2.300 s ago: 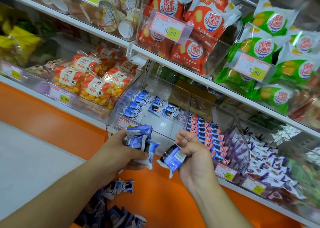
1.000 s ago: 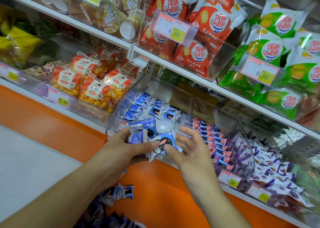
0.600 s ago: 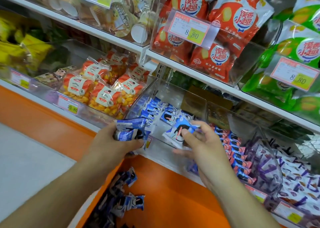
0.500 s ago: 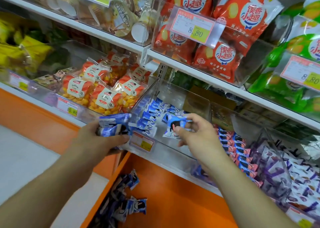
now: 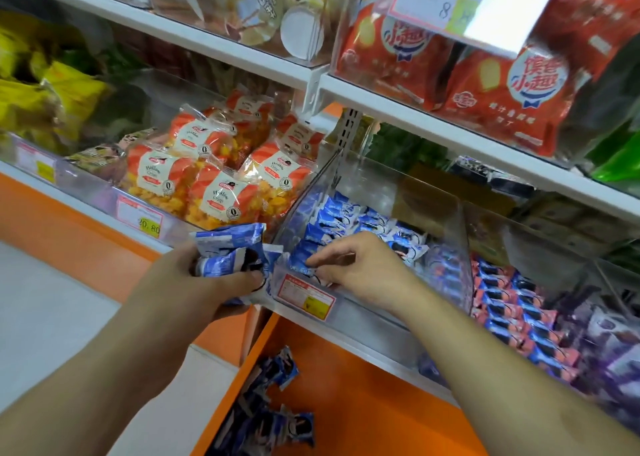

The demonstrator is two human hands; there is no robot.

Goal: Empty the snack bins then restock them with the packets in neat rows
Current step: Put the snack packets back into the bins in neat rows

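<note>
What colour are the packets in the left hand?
Blue and white, clearest in the head view: packets, left hand.

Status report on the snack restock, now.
Left hand grips a bunch of blue packets. Right hand in the clear bin, pinching a packet into the front row. Nothing in the way.

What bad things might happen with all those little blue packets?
The left hand grips several blue packets at once, so one might slip out and fall. The right hand, reaching into the clear bin, may bump the row of packets crooked. Loose packets below could get crushed.
</note>
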